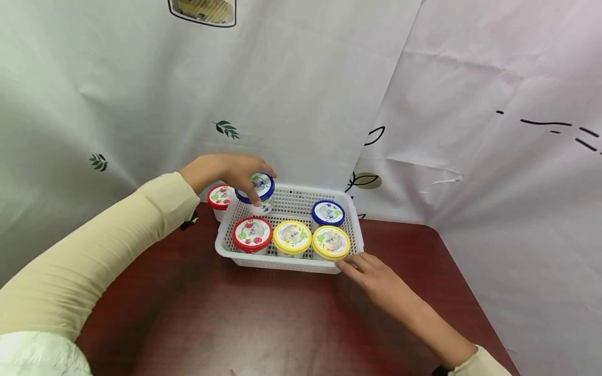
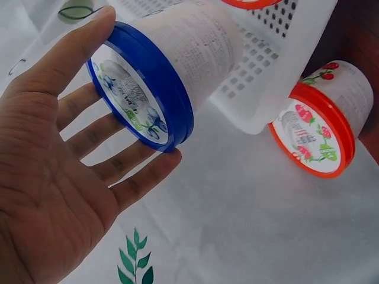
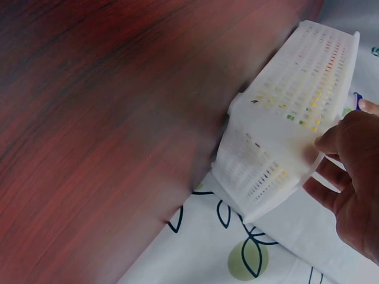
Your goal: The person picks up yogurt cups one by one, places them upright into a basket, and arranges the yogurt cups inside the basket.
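My left hand grips a white tub with a blue lid at the back left corner of the white basket. In the left wrist view the thumb and fingers spread around the blue lid, and the tub tilts there. My right hand holds the basket's front right corner; in the right wrist view the thumb lies against the basket wall near the rim. In the basket's front row stand a red-lidded tub and two yellow-lidded tubs. Behind them at the right is another blue-lidded tub.
Outside the basket's back left side stands another red-lidded tub. The dark red-brown table reaches to a pale printed cloth hanging behind and at the sides.
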A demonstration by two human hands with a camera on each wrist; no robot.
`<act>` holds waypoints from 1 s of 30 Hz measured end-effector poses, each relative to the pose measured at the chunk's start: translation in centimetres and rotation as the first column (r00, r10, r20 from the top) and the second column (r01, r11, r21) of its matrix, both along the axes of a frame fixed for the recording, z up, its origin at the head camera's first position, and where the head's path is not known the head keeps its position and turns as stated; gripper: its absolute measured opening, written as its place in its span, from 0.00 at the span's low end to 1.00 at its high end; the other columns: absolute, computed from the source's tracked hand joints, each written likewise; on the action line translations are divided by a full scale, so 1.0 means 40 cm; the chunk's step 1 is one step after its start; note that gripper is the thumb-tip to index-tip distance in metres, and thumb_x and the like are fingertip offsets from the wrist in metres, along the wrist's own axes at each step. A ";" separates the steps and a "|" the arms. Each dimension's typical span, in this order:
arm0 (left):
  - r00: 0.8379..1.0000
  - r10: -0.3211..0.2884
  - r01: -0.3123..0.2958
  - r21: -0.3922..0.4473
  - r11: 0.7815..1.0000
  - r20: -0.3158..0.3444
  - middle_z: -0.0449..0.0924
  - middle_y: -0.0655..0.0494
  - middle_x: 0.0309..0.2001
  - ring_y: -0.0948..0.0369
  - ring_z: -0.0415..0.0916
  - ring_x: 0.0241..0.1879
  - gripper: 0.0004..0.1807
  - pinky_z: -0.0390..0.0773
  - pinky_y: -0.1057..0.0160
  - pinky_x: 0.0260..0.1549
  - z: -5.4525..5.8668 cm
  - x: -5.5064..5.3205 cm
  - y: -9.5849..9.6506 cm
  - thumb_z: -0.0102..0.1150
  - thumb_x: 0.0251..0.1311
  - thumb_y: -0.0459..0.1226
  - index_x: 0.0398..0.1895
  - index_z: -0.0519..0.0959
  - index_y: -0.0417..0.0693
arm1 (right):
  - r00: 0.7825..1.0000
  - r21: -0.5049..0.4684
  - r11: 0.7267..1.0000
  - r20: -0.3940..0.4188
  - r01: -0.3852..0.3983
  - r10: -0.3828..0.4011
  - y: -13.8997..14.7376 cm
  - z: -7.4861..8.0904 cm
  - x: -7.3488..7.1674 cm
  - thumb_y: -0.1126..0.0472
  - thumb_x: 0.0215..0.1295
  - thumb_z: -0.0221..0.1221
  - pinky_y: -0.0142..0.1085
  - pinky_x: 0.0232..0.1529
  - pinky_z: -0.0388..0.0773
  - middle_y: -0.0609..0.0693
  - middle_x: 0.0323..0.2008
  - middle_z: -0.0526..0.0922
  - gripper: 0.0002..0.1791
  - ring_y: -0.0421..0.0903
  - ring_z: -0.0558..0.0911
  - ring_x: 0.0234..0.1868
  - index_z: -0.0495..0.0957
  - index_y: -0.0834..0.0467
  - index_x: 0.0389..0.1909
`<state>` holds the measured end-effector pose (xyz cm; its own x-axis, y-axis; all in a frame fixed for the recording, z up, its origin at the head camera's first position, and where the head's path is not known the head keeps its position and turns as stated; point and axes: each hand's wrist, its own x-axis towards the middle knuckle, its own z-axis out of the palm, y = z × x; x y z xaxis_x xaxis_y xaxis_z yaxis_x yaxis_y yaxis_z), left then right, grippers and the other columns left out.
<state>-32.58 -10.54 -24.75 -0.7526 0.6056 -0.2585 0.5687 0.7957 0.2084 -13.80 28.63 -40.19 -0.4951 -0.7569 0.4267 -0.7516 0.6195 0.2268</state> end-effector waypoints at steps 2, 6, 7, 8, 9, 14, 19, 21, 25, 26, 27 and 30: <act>1.000 -0.002 0.002 0.001 1.000 0.012 0.72 0.41 0.80 0.43 0.73 0.76 0.48 0.80 0.35 0.73 -0.006 0.001 0.006 0.84 0.63 0.50 0.85 0.72 0.52 | 1.000 0.000 1.000 -0.002 0.000 0.000 0.001 0.000 -0.001 0.75 0.66 0.68 0.46 0.60 0.89 0.52 0.56 0.88 0.28 0.51 0.88 0.58 0.85 0.56 0.67; 1.000 0.011 -0.011 -0.003 1.000 0.029 0.72 0.42 0.80 0.43 0.72 0.77 0.48 0.78 0.35 0.75 -0.017 0.000 0.014 0.84 0.63 0.49 0.85 0.72 0.52 | 1.000 0.003 1.000 -0.004 0.003 -0.003 0.001 -0.001 -0.001 0.75 0.66 0.68 0.46 0.60 0.89 0.51 0.56 0.88 0.28 0.51 0.88 0.58 0.85 0.56 0.67; 0.999 0.014 -0.014 -0.001 1.000 0.032 0.72 0.42 0.81 0.43 0.72 0.77 0.48 0.78 0.35 0.76 -0.019 0.000 0.016 0.83 0.63 0.49 0.85 0.71 0.52 | 1.000 0.004 1.000 -0.003 0.004 -0.004 0.001 -0.001 -0.001 0.75 0.66 0.68 0.46 0.60 0.89 0.51 0.56 0.88 0.28 0.51 0.88 0.58 0.85 0.56 0.67; 0.999 0.018 -0.018 0.000 1.000 0.032 0.72 0.42 0.81 0.43 0.72 0.77 0.48 0.77 0.35 0.76 -0.020 -0.001 0.017 0.83 0.64 0.48 0.85 0.71 0.52 | 1.000 0.006 1.000 -0.004 0.005 -0.005 0.001 -0.001 -0.001 0.75 0.66 0.68 0.46 0.60 0.89 0.51 0.56 0.88 0.28 0.51 0.88 0.58 0.85 0.56 0.67; 0.999 0.022 -0.022 0.002 1.000 0.032 0.71 0.42 0.81 0.43 0.72 0.77 0.48 0.77 0.35 0.76 -0.022 -0.003 0.019 0.83 0.64 0.48 0.86 0.71 0.53 | 1.000 0.006 1.000 -0.003 0.006 -0.006 0.001 -0.001 -0.001 0.75 0.66 0.68 0.46 0.60 0.89 0.51 0.56 0.88 0.28 0.51 0.88 0.58 0.85 0.56 0.67; 1.000 0.015 -0.015 -0.001 1.000 0.020 0.69 0.41 0.84 0.42 0.70 0.80 0.49 0.74 0.34 0.78 -0.032 -0.008 0.028 0.83 0.64 0.49 0.86 0.70 0.53 | 1.000 0.006 1.000 -0.002 0.007 -0.007 0.001 0.001 -0.001 0.75 0.66 0.67 0.46 0.60 0.89 0.51 0.56 0.88 0.28 0.51 0.88 0.58 0.85 0.56 0.67; 1.000 -0.001 0.001 -0.015 1.000 0.014 0.66 0.41 0.86 0.41 0.64 0.85 0.49 0.70 0.32 0.80 -0.043 -0.014 0.038 0.81 0.66 0.51 0.87 0.70 0.54 | 1.000 0.001 1.000 -0.002 0.008 -0.008 0.002 0.001 -0.001 0.75 0.66 0.67 0.46 0.61 0.88 0.51 0.56 0.88 0.29 0.51 0.87 0.58 0.85 0.56 0.67; 1.000 0.002 -0.002 -0.012 1.000 0.008 0.66 0.41 0.85 0.41 0.64 0.85 0.48 0.71 0.33 0.80 -0.047 -0.015 0.041 0.81 0.66 0.50 0.86 0.70 0.54 | 1.000 -0.001 1.000 -0.001 0.009 -0.009 0.001 0.001 -0.001 0.75 0.66 0.68 0.46 0.61 0.89 0.51 0.56 0.88 0.29 0.51 0.87 0.58 0.85 0.56 0.67; 1.000 0.007 -0.007 -0.020 1.000 0.003 0.67 0.41 0.84 0.41 0.66 0.84 0.48 0.73 0.32 0.79 -0.056 -0.016 0.047 0.81 0.66 0.50 0.86 0.70 0.54 | 1.000 -0.001 1.000 -0.002 0.006 -0.006 0.001 -0.001 -0.002 0.75 0.66 0.67 0.46 0.60 0.89 0.51 0.56 0.88 0.29 0.51 0.87 0.58 0.84 0.56 0.67; 1.000 0.009 -0.009 -0.027 1.000 0.007 0.67 0.41 0.84 0.41 0.66 0.83 0.48 0.73 0.32 0.79 -0.058 -0.016 0.049 0.81 0.66 0.50 0.86 0.70 0.54 | 1.000 -0.001 1.000 -0.002 0.005 -0.005 0.000 -0.002 -0.002 0.75 0.66 0.67 0.46 0.60 0.89 0.51 0.56 0.88 0.29 0.51 0.88 0.58 0.84 0.56 0.67; 1.000 0.009 -0.009 -0.036 0.999 0.011 0.67 0.41 0.84 0.41 0.66 0.84 0.48 0.73 0.32 0.79 -0.059 -0.016 0.050 0.81 0.66 0.51 0.86 0.70 0.54 | 1.000 0.000 1.000 -0.002 0.004 -0.004 0.000 -0.002 -0.002 0.75 0.66 0.67 0.46 0.61 0.89 0.51 0.56 0.88 0.28 0.51 0.88 0.58 0.84 0.56 0.67; 1.000 0.010 -0.009 -0.060 0.998 0.023 0.67 0.40 0.85 0.40 0.65 0.84 0.48 0.72 0.32 0.80 -0.058 -0.017 0.054 0.81 0.66 0.50 0.86 0.71 0.54 | 1.000 0.000 1.000 -0.001 0.004 -0.004 0.000 -0.002 -0.001 0.74 0.66 0.67 0.46 0.61 0.89 0.51 0.56 0.88 0.28 0.51 0.87 0.58 0.85 0.56 0.67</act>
